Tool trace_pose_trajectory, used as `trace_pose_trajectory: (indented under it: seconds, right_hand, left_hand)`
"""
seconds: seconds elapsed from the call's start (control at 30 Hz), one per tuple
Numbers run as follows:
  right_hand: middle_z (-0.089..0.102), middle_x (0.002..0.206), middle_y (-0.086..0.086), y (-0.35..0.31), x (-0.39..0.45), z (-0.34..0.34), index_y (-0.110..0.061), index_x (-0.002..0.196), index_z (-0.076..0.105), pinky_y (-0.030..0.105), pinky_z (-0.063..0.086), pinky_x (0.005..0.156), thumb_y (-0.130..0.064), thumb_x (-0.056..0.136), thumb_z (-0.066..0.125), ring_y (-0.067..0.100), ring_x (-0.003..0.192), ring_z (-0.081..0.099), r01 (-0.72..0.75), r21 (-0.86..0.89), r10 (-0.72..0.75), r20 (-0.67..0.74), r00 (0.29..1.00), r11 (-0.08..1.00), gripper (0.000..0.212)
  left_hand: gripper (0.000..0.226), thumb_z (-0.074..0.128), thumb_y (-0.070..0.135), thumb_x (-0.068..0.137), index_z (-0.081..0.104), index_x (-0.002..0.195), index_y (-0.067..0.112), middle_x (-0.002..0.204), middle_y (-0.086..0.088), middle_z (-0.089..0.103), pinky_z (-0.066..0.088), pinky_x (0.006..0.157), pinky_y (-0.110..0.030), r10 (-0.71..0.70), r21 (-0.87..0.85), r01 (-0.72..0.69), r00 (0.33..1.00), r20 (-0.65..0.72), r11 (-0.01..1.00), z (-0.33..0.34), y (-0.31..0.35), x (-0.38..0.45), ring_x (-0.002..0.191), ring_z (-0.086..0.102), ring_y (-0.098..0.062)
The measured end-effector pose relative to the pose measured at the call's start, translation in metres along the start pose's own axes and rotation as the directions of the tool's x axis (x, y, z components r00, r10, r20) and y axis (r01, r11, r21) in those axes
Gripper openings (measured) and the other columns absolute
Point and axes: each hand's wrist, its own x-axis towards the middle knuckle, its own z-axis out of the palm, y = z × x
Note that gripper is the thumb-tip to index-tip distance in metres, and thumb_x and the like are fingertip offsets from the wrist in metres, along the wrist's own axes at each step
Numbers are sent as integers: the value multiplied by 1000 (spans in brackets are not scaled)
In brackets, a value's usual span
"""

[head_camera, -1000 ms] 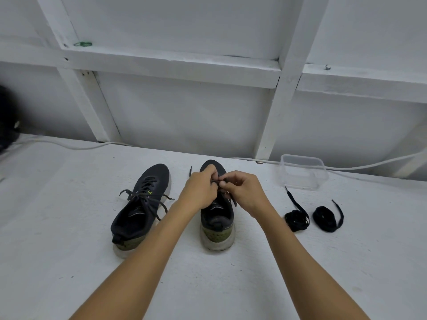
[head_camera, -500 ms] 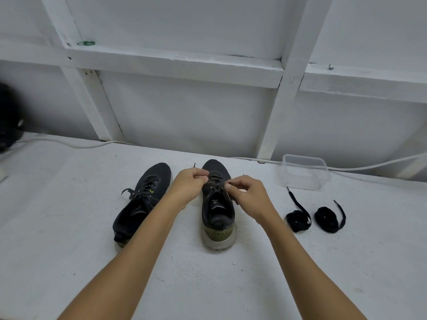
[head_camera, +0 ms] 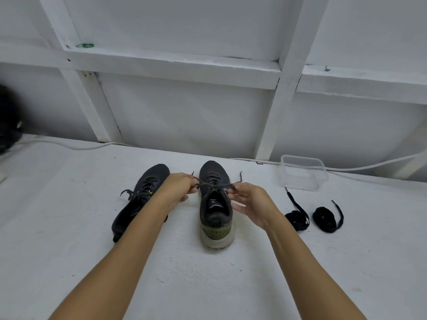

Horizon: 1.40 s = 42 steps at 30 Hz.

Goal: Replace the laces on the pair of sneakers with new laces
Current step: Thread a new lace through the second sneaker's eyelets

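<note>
Dark grey lace [head_camera: 213, 186] of the middle black mesh sneaker [head_camera: 216, 204] is pinched taut between our left hand [head_camera: 179, 189] and right hand [head_camera: 250, 204] fingers.

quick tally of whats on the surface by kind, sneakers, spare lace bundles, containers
sneakers: 2, the left sneaker and the right sneaker
new lace bundles: 2, one beside the other
clear plastic container: 1
total: 5
</note>
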Motion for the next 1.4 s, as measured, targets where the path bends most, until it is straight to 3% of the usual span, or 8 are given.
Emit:
trace_pose_trajectory:
  seconds: [0.2,0.37,0.57,0.7,0.8,0.97,1.17,1.4]
  right_hand:
    - [71,90,9,0,0,-3,-7,109,69,31,58,69,-2,98,54,20,83,67,42,-191,-45,-10,999,981,19]
    - [75,96,12,-5,-2,-1,-8,106,75,27,59,68,-9,95,68,22,90,72,127,-330,-130,13,991,936,13]
    - [78,99,8,0,-4,-2,-10,106,75,33,62,73,-8,97,64,17,95,75,97,-231,-122,-95,988,968,14]
    - [76,100,10,3,-6,-15,-10,105,73,34,62,71,-8,95,66,17,92,75,79,-166,-114,-213,970,983,12]
    - [76,96,9,-2,-12,-9,-9,103,73,32,60,68,-12,98,64,19,90,75,30,-249,-65,-135,989,968,11]
    - [78,95,3,-12,-12,10,-9,100,77,35,63,70,-54,98,55,20,91,75,5,-339,-35,-84,996,941,50]
    - [77,102,7,-11,-14,2,-5,98,76,28,61,72,-24,93,73,16,96,73,65,-495,-40,60,997,867,20]
    - [78,92,0,-15,-15,3,-17,103,76,35,63,78,-22,80,86,12,93,74,114,-621,-63,104,993,775,25]
  left_hand:
    - [17,62,16,96,72,106,25,93,-2,75,48,72,-22,186,169,-205,975,121,964,-10,-10,-5,82,66,-6]
    - [10,67,19,95,73,104,18,94,3,76,47,71,-22,165,146,-185,976,141,972,-13,-10,-4,77,70,1]
    - [10,54,14,102,63,106,12,99,-3,74,47,69,-24,30,-101,-33,999,-35,994,-6,-15,1,81,69,-6]
    - [13,54,11,100,65,106,15,99,-2,74,49,71,-25,116,-41,-118,992,-59,992,-12,-21,-2,82,69,-5]
    - [18,53,11,100,67,110,18,101,2,75,49,73,-25,156,-17,-156,987,25,988,-13,-19,-5,85,71,-4]
    - [19,52,10,100,68,108,16,102,1,75,47,70,-23,166,-4,-166,986,23,986,-4,-14,-5,79,69,-3]
    - [17,55,11,99,69,102,20,102,1,75,46,69,-23,173,8,-173,985,17,985,-7,-14,-3,79,70,-2]
    - [17,55,12,99,69,102,21,100,3,75,47,69,-23,178,27,-178,984,18,984,-7,-13,-3,82,70,-3]
